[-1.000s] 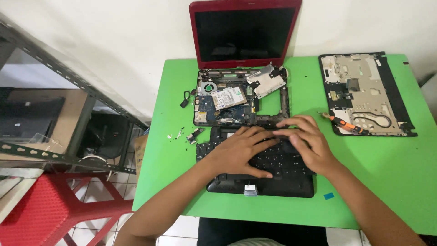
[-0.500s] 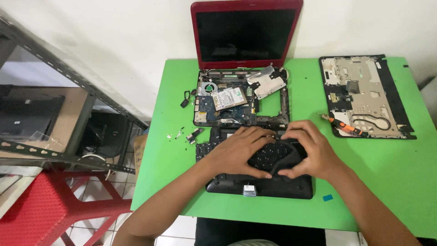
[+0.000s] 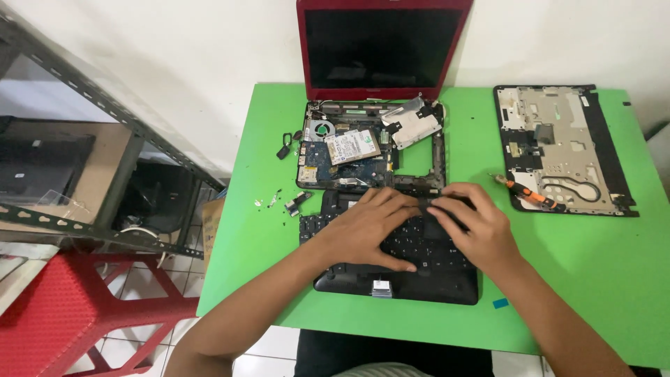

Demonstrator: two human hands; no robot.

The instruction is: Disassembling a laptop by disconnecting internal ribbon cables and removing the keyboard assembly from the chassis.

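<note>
A black laptop keyboard (image 3: pixel 419 251) lies on a black palm-rest cover (image 3: pixel 398 283) near the front of the green table (image 3: pixel 593 265). My left hand (image 3: pixel 366 227) rests flat on the keys, fingers spread. My right hand (image 3: pixel 474 223) presses its fingertips on the keyboard's upper edge, beside the left hand. Behind them sits the opened red laptop (image 3: pixel 380 49) with its base (image 3: pixel 370 150) exposed, showing the circuit board, fan and a silver hard drive (image 3: pixel 352 146).
A removed bottom cover (image 3: pixel 558 150) lies at the right with an orange-handled screwdriver (image 3: pixel 530 195) on its front corner. Small screws and parts (image 3: pixel 286 199) lie left of the base. A metal shelf (image 3: pixel 91 160) and red plastic stool (image 3: pixel 63 314) stand at the left.
Both hands have shifted on the keyboard: they curled around its middle half a second ago, and now lie flatter with fingertips at its upper edge.
</note>
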